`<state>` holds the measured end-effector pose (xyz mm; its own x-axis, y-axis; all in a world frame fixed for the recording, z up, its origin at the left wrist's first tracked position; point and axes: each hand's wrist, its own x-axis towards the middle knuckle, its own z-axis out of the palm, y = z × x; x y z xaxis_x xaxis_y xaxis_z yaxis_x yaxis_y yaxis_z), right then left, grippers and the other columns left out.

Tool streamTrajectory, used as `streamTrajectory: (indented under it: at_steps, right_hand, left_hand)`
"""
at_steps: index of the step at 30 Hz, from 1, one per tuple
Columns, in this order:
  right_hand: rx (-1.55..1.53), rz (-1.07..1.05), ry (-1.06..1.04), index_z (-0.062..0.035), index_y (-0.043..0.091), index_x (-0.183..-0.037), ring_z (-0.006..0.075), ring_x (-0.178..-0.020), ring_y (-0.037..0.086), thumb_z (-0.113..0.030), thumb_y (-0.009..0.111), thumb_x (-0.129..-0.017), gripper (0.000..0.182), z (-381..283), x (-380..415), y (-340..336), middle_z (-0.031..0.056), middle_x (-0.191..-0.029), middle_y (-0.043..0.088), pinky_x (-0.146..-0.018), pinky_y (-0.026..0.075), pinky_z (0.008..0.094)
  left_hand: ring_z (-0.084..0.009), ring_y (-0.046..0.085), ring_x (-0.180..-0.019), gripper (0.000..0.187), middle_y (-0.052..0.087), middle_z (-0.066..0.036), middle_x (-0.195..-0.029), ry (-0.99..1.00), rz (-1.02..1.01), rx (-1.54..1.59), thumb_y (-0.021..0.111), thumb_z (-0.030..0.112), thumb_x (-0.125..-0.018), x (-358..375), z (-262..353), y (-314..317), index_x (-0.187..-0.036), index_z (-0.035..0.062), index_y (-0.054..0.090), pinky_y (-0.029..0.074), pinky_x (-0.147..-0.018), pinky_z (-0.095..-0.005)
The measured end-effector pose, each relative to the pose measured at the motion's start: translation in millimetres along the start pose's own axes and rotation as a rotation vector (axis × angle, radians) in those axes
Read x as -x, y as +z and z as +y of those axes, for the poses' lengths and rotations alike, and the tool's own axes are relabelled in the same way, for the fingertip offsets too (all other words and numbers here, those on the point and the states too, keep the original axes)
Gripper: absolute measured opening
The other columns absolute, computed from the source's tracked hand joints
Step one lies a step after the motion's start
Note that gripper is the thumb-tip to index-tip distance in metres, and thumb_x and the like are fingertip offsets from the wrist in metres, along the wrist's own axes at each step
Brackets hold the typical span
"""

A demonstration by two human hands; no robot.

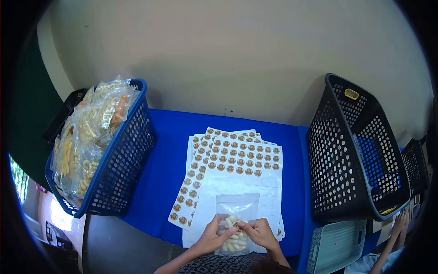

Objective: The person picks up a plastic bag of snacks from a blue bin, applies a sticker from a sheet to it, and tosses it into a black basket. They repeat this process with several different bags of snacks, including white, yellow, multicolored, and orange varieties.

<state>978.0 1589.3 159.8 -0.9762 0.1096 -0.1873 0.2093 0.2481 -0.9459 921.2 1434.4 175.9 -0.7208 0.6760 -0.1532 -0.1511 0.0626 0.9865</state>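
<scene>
A clear plastic pouch with pale, finger-shaped pieces inside is held upright close to my body. My left hand grips its left side, thumb lying across the front. From the right, my right hand holds the pouch, its thumb pressed on a small brown-and-gold round sticker on the front. The fingers behind the pouch are hidden. Beneath it lie overlapping white sticker sheets with rows of brown round stickers. On the top sheet, the nearer rows are bare backing.
At left, a blue basket is heaped with filled clear bags. A tall black basket stands at right, with a grey-green tray before it. Blue cloth covers the table. Another person's hands show at far right.
</scene>
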Motion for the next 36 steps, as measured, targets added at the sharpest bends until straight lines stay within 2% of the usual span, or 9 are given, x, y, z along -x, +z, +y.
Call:
streamTrajectory:
  at_steps: [3, 8, 15, 19, 22, 28, 33, 35, 36]
  right_hand:
    - [-0.127, 0.033, -0.216, -0.0011, 0.061, -0.079, 0.0061, -0.047, 0.047, -0.021, 0.053, -0.077, 0.021, 6.9, 3.4, 1.7, 0.0078, -0.052, 0.055, -0.043, 0.036, 0.0218]
    - [-0.157, 0.035, -0.239, -0.0012, 0.060, -0.084, 0.0062, -0.053, 0.051, -0.016, 0.052, -0.077, 0.018, 7.0, 7.1, 2.6, 0.0097, -0.061, 0.059, -0.047, 0.039, 0.0210]
    - [0.054, -0.089, -0.046, 0.0020, 0.059, -0.070, 0.0053, -0.050, 0.044, -0.025, 0.054, -0.077, 0.028, 8.7, 2.2, -5.6, 0.0042, -0.052, 0.053, -0.043, 0.033, 0.0207]
    - [0.133, -0.127, -0.128, 0.0009, 0.058, -0.070, 0.0077, -0.052, 0.046, -0.024, 0.053, -0.077, 0.026, 0.5, 4.5, -6.5, 0.0054, -0.054, 0.053, -0.047, 0.036, 0.0228]
    - [-0.119, -0.046, -0.273, 0.0003, 0.058, -0.077, 0.0124, -0.056, 0.050, -0.022, 0.051, -0.078, 0.024, -2.6, 9.0, 2.9, 0.0091, -0.062, 0.056, -0.054, 0.039, 0.0245]
    - [-0.009, -0.103, -0.158, 0.0001, 0.057, -0.086, 0.0120, -0.068, 0.053, -0.022, 0.055, -0.076, 0.024, -0.8, 5.2, -1.7, 0.0096, -0.072, 0.059, -0.062, 0.041, 0.0248]
    - [-0.040, -0.082, -0.198, -0.0009, 0.056, -0.090, 0.0131, -0.077, 0.053, -0.025, 0.058, -0.074, 0.029, 9.4, 4.6, -5.0, 0.0091, -0.080, 0.059, -0.070, 0.041, 0.0258]
    - [-0.027, -0.075, -0.216, -0.0013, 0.056, -0.091, 0.0134, -0.079, 0.053, -0.026, 0.059, -0.073, 0.031, 11.2, 4.4, -6.4, 0.0090, -0.083, 0.059, -0.073, 0.040, 0.0264]
    - [-0.011, -0.129, -0.157, -0.0012, 0.056, -0.091, 0.0137, -0.079, 0.053, -0.027, 0.059, -0.073, 0.032, 13.5, 4.5, -7.8, 0.0092, -0.084, 0.058, -0.073, 0.040, 0.0269]
  left_hand:
    - [-0.0146, 0.053, -0.075, 0.038, 0.051, -0.013, -0.085, 0.035, 0.006, -0.011, 0.054, 0.020, -0.077, -3.9, -6.6, -2.1, -0.098, -0.0056, 0.036, 0.045, -0.061, -0.0262]
    - [-0.0219, 0.053, -0.050, 0.038, 0.050, -0.012, -0.050, -0.064, -0.149, -0.747, 0.045, 0.035, -0.080, -7.8, 3.1, -14.4, -0.073, -0.0018, 0.053, 0.039, -0.047, -0.0301]
    - [-0.0316, 0.050, -0.054, 0.029, 0.051, -0.016, -0.058, 0.229, -0.111, -0.623, 0.041, 0.028, -0.082, -0.6, -8.0, -8.8, -0.079, 0.0033, 0.055, 0.039, -0.049, -0.0346]
    - [-0.0275, 0.052, -0.055, 0.030, 0.052, -0.015, -0.060, 0.151, -0.188, -0.585, 0.042, 0.028, -0.082, -3.9, -12.6, -17.5, -0.081, 0.0008, 0.054, 0.040, -0.052, -0.0324]
    - [-0.0228, 0.054, -0.059, 0.033, 0.055, -0.013, -0.063, 0.171, -0.098, -0.514, 0.041, 0.028, -0.083, -9.4, -21.7, -17.3, -0.084, -0.0014, 0.054, 0.041, -0.056, -0.0301]
    - [-0.0114, 0.055, -0.069, 0.025, 0.059, -0.009, -0.075, 0.032, -0.022, -0.356, 0.052, 0.019, -0.078, -4.4, -9.5, -13.1, -0.090, -0.0017, 0.055, 0.043, -0.062, -0.0242]
    - [-0.0111, 0.054, -0.067, 0.022, 0.057, -0.008, -0.074, 0.196, -0.038, -0.373, 0.058, 0.011, -0.073, -4.7, -10.1, -15.1, -0.089, -0.0024, 0.053, 0.043, -0.061, -0.0228]
    - [-0.0107, 0.047, -0.064, 0.031, 0.052, -0.008, -0.071, 0.016, -0.041, -0.467, 0.062, 0.021, -0.071, 0.5, 12.8, -10.5, -0.086, -0.0026, 0.050, 0.039, -0.054, -0.0242]
    - [-0.0054, 0.035, -0.048, 0.028, 0.040, 0.000, -0.049, 0.236, 0.073, -0.352, 0.063, 0.023, -0.070, 1.2, 11.9, -4.8, -0.063, 0.0007, 0.048, 0.031, -0.044, -0.0222]
